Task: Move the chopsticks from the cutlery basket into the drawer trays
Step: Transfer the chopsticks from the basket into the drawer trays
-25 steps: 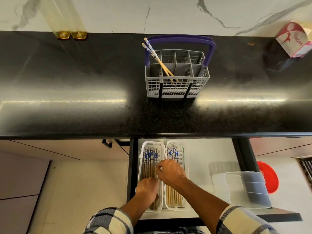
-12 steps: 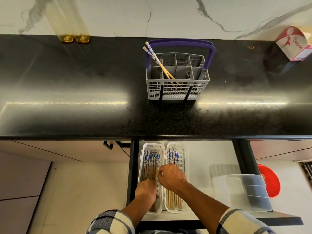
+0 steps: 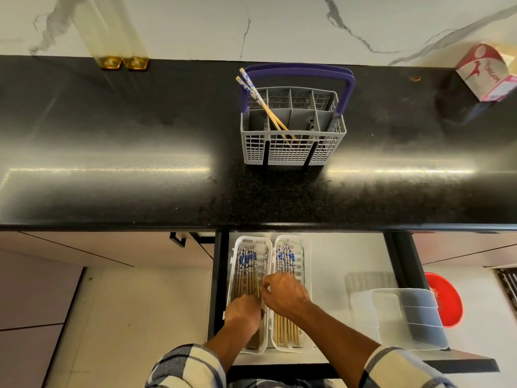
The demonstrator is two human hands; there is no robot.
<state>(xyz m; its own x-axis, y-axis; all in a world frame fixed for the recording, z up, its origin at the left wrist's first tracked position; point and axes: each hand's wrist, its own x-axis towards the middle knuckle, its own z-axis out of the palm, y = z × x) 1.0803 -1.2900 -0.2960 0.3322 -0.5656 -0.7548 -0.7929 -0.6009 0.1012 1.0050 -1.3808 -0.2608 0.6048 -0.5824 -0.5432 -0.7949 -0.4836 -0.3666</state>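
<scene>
A grey cutlery basket (image 3: 293, 152) with a purple handle stands on the black counter and holds two blue-patterned chopsticks (image 3: 261, 100) that lean left. Below, two white trays lie side by side in the open drawer (image 3: 349, 261). The left tray (image 3: 234, 264) and the right tray (image 3: 306, 259) each hold several chopsticks. My left hand (image 3: 243, 313) lies knuckles-up on the near ends of the left tray's bundle (image 3: 246, 264). My right hand (image 3: 282, 296) pinches a single chopstick (image 3: 264, 259) at the right side of the left tray.
A clear plastic container (image 3: 405, 320) sits at the drawer's right front. A red round object (image 3: 444, 298) lies on the floor beyond it. A red and white carton (image 3: 486, 71) stands at the counter's far right. Two amber objects (image 3: 123, 63) sit at the back left.
Both hands stay over the trays. My right hand has drawn slightly toward me along the left tray's right side. The view has tilted a little.
</scene>
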